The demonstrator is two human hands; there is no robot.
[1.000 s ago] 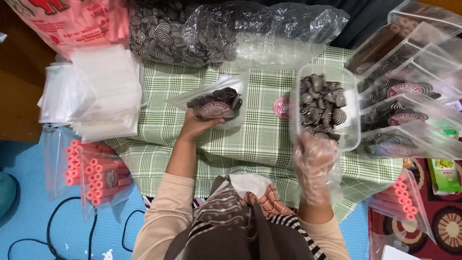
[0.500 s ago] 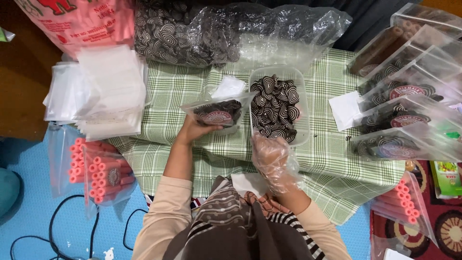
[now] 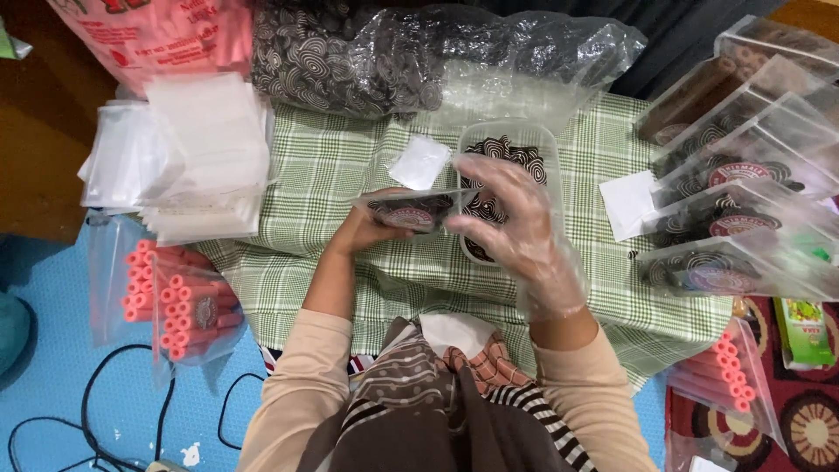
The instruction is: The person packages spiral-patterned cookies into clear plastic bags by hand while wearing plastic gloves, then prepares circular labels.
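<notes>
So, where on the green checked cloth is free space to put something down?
The cloth is bare between the stack of white bags and the small white sachet, and along its near edge below the left hand. The right side is crowded with filled pouches.

1. The left hand [image 3: 363, 232] grips a small clear pouch [image 3: 411, 210] of dark swirl biscuits.
2. The gloved right hand [image 3: 516, 227] touches the pouch's other end.
3. A clear tub [image 3: 551, 144] of biscuits sits behind on the green checked cloth [image 3: 323, 166].

Even indoor light; plastic glare; slight blur.
</notes>
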